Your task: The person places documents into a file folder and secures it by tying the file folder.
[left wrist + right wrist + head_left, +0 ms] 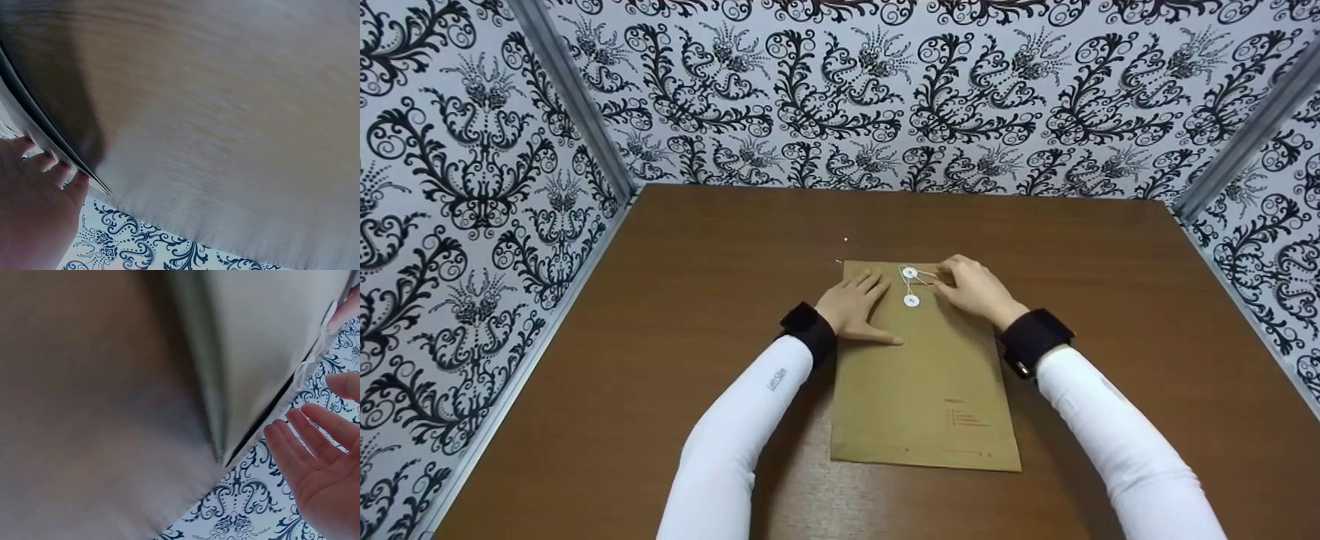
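A brown paper document envelope [926, 375] lies flat, with red print near its lower edge. Two white round buttons [911, 301] sit near its top, with thin white string [907, 285] around them. My left hand [855, 307] rests spread on the envelope's upper left, thumb pointing toward the middle. At the upper right, my right hand [976, 289] is beside the buttons, its thumb and fingertips at the string's loose part. In the right wrist view, the fingers [323, 430] look nearly straight, with a gap between thumb and forefinger; no pinch on the string shows.
The brown wooden table [697, 315] surrounds the envelope. Behind and at the sides stand panels [840, 90] with a black and white scroll pattern, framed by grey posts [577, 97]. A tiny white speck [846, 239] lies beyond the envelope's top edge.
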Tool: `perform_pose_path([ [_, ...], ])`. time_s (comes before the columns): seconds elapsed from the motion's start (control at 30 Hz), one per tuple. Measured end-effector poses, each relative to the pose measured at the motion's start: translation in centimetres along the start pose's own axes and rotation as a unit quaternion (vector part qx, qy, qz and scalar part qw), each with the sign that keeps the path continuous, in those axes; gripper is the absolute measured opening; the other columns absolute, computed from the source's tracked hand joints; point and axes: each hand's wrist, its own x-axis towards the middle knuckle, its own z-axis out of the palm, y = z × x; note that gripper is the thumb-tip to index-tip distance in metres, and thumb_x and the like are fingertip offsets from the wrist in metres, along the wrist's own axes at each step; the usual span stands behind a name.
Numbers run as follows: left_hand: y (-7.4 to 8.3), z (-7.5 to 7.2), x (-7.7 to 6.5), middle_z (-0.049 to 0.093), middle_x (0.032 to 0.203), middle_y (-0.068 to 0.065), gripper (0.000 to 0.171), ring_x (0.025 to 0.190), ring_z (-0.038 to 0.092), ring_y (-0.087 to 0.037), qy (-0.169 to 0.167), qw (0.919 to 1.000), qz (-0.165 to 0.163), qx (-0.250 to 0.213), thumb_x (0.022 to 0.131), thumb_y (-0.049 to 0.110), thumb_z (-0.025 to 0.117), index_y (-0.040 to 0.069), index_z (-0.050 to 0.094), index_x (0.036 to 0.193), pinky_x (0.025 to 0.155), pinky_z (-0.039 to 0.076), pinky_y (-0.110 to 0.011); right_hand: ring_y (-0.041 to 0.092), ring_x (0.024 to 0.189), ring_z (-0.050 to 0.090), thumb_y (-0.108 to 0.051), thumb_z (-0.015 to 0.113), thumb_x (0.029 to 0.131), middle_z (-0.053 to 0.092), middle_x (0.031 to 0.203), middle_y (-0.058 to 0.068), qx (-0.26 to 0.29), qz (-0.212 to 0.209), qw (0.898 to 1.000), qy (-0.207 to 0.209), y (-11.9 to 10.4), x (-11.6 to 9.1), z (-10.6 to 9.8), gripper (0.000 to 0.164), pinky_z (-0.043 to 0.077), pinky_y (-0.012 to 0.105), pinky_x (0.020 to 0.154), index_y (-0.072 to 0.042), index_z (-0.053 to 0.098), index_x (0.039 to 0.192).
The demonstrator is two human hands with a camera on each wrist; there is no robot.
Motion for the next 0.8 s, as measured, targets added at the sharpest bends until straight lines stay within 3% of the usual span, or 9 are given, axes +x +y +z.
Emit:
perform_pose_path([
  [0.2,0.1,-0.1,-0.1,0.017,0.174,-0.008,0.113,0.163,0.015,-0.026,0.004,1.0,0.004,0.001,0.081,0.079,0.062,0.016,0.021,0.165,0.133,0.018,-0.042,0.049,0.129,0.058,-0.027,0.071,0.095,0.061,0.137,0.03,-0.015,-0.006,0.999,-0.027,0.7,-1.2,0.1,0.052,0.046,0.063,0.109,0.008,0.062,0.132],
  [0.4,0.0,0.1,0.1,0.017,0.174,-0.009,0.112,0.163,0.015,-0.026,0.007,0.9999,0.005,0.007,0.081,0.08,0.062,0.016,0.023,0.164,0.133,0.018,-0.041,0.048,0.136,0.053,-0.038,0.075,0.092,0.052,0.15,0.03,-0.037,-0.018,0.998,-0.051,0.9,-2.0,0.3,0.071,0.045,0.06,0.113,0.008,0.054,0.142],
  [0.67,0.1,-0.1,0.0,0.013,0.175,-0.006,0.113,0.164,0.012,-0.025,-0.016,0.9998,-0.007,-0.002,0.082,0.082,0.059,0.019,0.017,0.166,0.132,0.021,-0.044,0.049,0.142,0.047,-0.042,0.071,0.095,0.043,0.157,0.031,-0.036,-0.03,0.996,-0.081,1.4,-2.6,0.4,0.075,0.042,0.059,0.115,0.009,0.049,0.146],
  [0.8,0.1,-0.2,-0.1,0.013,0.175,-0.006,0.113,0.163,0.013,-0.025,-0.012,0.9999,-0.009,0.0,0.081,0.082,0.059,0.019,0.018,0.165,0.132,0.022,-0.044,0.049,0.144,0.044,-0.044,0.071,0.094,0.041,0.159,0.03,-0.032,-0.031,0.995,-0.091,1.5,-2.6,0.3,0.079,0.041,0.059,0.117,0.008,0.047,0.148],
])
